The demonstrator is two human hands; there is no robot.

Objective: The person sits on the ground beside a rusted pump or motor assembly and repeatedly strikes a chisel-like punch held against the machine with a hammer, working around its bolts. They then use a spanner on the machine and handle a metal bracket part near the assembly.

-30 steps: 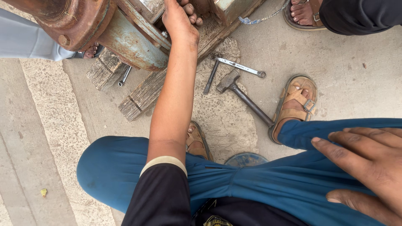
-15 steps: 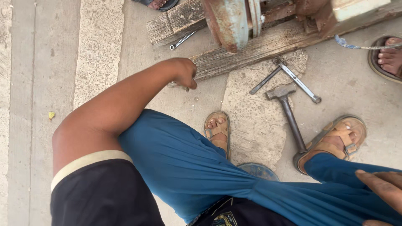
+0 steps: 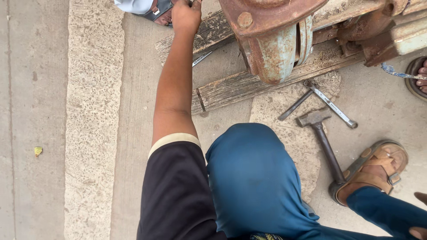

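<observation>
Gripping the far end of a weathered wooden plank (image 3: 209, 33), the left hand (image 3: 186, 15) curls over its top edge at the far side of the scene; the fingers wrap out of sight, so how firmly the grip closes cannot be told. The right hand (image 3: 420, 213) shows only as fingertips at the near right edge, on the blue trouser leg, its grip unreadable.

A heavy rusted flanged machine part (image 3: 271, 40) sits across this plank and a second plank (image 3: 267, 80) nearer the body. If the held plank is pulled or levered, the part may tip or roll toward the knee and the sandalled foot (image 3: 373, 171) near right. The rough, splintered wood could also snag the palm.

A hammer (image 3: 322, 142), a steel bar (image 3: 296, 105) and a wrench (image 3: 331, 104) lie loose on the concrete floor (image 3: 53, 133) just right of the planks, easy to step on. Another person's sandalled foot (image 3: 162, 11) is just left of the hand and could be pinched.
</observation>
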